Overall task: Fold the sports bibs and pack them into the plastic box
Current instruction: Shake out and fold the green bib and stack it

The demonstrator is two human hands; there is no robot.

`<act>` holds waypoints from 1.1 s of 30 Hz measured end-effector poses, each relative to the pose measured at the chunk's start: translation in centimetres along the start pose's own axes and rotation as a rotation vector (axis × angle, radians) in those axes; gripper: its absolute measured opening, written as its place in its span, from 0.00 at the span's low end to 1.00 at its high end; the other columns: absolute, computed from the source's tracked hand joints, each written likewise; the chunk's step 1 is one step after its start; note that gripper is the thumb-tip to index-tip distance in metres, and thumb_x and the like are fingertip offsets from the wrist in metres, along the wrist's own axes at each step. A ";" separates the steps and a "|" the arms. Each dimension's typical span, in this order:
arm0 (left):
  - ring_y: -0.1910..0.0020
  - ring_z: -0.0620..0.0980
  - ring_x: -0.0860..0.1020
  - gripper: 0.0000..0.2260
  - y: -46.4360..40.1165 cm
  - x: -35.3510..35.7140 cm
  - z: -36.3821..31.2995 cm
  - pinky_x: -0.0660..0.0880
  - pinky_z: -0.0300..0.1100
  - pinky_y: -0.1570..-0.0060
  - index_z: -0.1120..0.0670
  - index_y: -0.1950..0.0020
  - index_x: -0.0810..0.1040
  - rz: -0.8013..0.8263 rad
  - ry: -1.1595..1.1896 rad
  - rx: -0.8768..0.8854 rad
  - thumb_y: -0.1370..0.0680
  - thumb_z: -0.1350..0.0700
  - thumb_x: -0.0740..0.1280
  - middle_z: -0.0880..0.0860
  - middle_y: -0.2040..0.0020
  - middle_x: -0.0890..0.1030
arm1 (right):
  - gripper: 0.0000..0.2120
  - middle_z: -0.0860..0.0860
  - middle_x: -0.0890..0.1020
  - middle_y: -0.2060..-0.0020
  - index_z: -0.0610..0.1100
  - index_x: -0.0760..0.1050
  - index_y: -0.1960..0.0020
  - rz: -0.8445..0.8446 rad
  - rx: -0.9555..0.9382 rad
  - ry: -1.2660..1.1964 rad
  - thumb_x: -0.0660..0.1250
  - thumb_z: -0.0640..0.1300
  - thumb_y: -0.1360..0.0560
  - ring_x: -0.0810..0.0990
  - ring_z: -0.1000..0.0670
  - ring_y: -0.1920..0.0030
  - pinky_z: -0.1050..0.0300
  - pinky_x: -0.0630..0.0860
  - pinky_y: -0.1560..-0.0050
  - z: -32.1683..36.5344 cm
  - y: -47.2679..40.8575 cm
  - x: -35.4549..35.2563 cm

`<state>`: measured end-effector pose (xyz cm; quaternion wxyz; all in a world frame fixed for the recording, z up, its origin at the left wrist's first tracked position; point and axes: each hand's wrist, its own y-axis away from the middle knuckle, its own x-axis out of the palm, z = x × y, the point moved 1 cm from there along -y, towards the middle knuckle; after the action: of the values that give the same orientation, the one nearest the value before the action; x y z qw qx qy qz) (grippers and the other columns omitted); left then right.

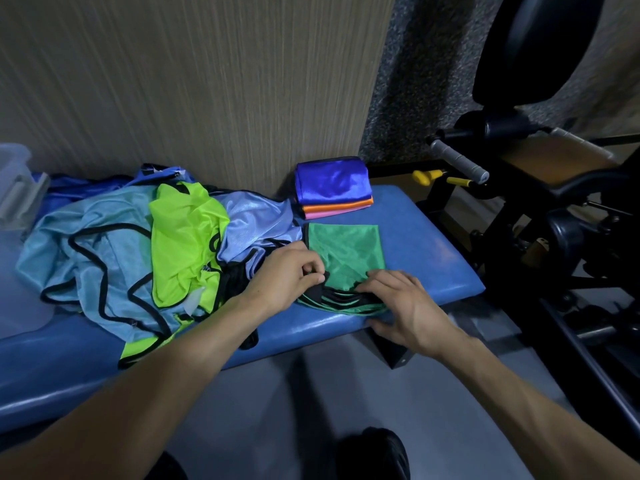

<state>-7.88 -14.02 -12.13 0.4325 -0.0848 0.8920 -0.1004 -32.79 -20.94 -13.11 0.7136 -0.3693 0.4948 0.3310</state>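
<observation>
A green bib (346, 252) with black trim lies partly folded on the blue padded bench (433, 244). My left hand (289, 275) pinches its black-edged near end with curled fingers. My right hand (403, 303) rests on the same near edge, fingers laid flat over the layered trim. Behind the green bib sits a stack of folded bibs (332, 187), blue on top, then orange and pink. To the left lies a loose heap of light blue bibs (90, 244) and a neon yellow-green bib (187, 237). The clear plastic box (14, 174) stands at the far left.
A wood-grain wall panel (207, 81) rises right behind the bench. Black gym equipment (540, 209) with grey grips and yellow knobs crowds the right side. Grey floor lies below the bench's front edge, with a dark shoe (377, 452) at the bottom.
</observation>
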 end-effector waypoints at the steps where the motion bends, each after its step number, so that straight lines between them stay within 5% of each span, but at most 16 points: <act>1: 0.62 0.42 0.76 0.01 0.0 0.1 0.2 0.72 0.36 0.57 0.51 0.55 0.85 0.002 -0.006 0.018 0.23 0.55 0.75 0.45 0.57 0.76 | 0.26 0.54 0.76 0.40 0.53 0.74 0.36 -0.005 0.015 -0.070 0.72 0.53 0.33 0.75 0.48 0.35 0.49 0.69 0.37 -0.3 0.0 -0.1; 5: 0.54 0.43 0.76 0.17 0.1 -0.2 1.1 0.72 0.39 0.51 0.53 0.55 0.84 0.102 -0.003 0.075 0.20 0.41 0.66 0.47 0.54 0.75 | 0.26 0.58 0.75 0.40 0.56 0.75 0.35 0.012 0.028 -0.168 0.75 0.55 0.31 0.75 0.52 0.38 0.45 0.73 0.40 -1.4 -0.3 0.1; 8: 0.41 0.40 0.71 0.28 1.0 -1.3 1.6 0.67 0.33 0.41 0.46 0.39 0.82 0.266 0.011 0.064 0.28 0.27 0.67 0.41 0.44 0.71 | 0.22 0.59 0.76 0.41 0.55 0.77 0.36 -0.027 0.037 -0.240 0.74 0.55 0.29 0.76 0.53 0.39 0.42 0.74 0.40 -2.1 -0.4 0.3; 12: 0.37 0.42 0.68 0.29 1.5 -1.2 2.5 0.65 0.35 0.33 0.45 0.30 0.76 0.289 -0.040 0.112 0.28 0.35 0.74 0.40 0.40 0.68 | 0.17 0.58 0.79 0.45 0.50 0.79 0.39 -0.079 0.068 -0.313 0.72 0.54 0.25 0.77 0.54 0.42 0.44 0.75 0.41 -2.4 -0.6 0.4; 16: 0.38 0.47 0.70 0.17 0.9 -0.4 3.0 0.68 0.48 0.32 0.52 0.35 0.80 0.229 0.007 0.084 0.21 0.45 0.70 0.44 0.42 0.72 | 0.11 0.58 0.81 0.50 0.48 0.81 0.42 -0.031 0.159 -0.503 0.73 0.50 0.23 0.79 0.54 0.45 0.53 0.74 0.41 -2.2 -0.9 -0.8; 20: 0.39 0.49 0.71 0.23 0.9 -0.1 2.4 0.67 0.42 0.33 0.50 0.41 0.83 0.261 0.149 0.007 0.21 0.34 0.61 0.44 0.44 0.75 | 0.06 0.57 0.81 0.62 0.55 0.82 0.52 0.057 0.292 -0.706 0.71 0.56 0.22 0.79 0.49 0.61 0.42 0.75 0.58 -2.3 -0.7 -2.1; 22: 0.41 0.46 0.69 0.17 1.1 0.2 2.2 0.65 0.38 0.37 0.44 0.45 0.82 0.268 0.161 -0.029 0.20 0.35 0.61 0.40 0.47 0.74 | 0.09 0.51 0.82 0.64 0.54 0.82 0.52 0.094 0.302 -0.717 0.70 0.59 0.22 0.79 0.42 0.63 0.40 0.76 0.60 -2.4 -0.6 -2.3; 24: 0.46 0.40 0.68 0.10 1.2 0.4 1.7 0.62 0.33 0.43 0.40 0.53 0.78 0.231 0.162 -0.049 0.21 0.39 0.60 0.35 0.53 0.72 | 0.07 0.58 0.82 0.65 0.52 0.82 0.53 0.093 0.308 -0.729 0.68 0.54 0.20 0.80 0.56 0.63 0.58 0.75 0.59 -2.4 -0.8 -2.6; 27: 0.46 0.37 0.67 0.15 1.2 0.5 1.6 0.63 0.32 0.43 0.45 0.51 0.80 0.182 0.163 -0.067 0.21 0.38 0.58 0.39 0.53 0.74 | 0.08 0.65 0.81 0.68 0.52 0.79 0.56 0.095 0.338 -0.736 0.66 0.47 0.18 0.78 0.65 0.65 0.71 0.70 0.60 -2.3 -1.6 -3.1; 33: 0.47 0.47 0.73 0.39 0.9 1.2 2.1 0.72 0.47 0.42 0.57 0.51 0.81 0.093 0.076 -0.124 0.24 0.24 0.50 0.49 0.52 0.77 | 0.16 0.59 0.79 0.70 0.46 0.79 0.60 0.107 0.443 -0.739 0.65 0.54 0.18 0.75 0.61 0.67 0.64 0.70 0.61 -2.8 -3.1 -3.0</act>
<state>-7.00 -13.70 -14.57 0.3967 -0.0660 0.9151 -0.0282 -32.40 -25.25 -10.34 0.8868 -0.0376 0.2834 0.3632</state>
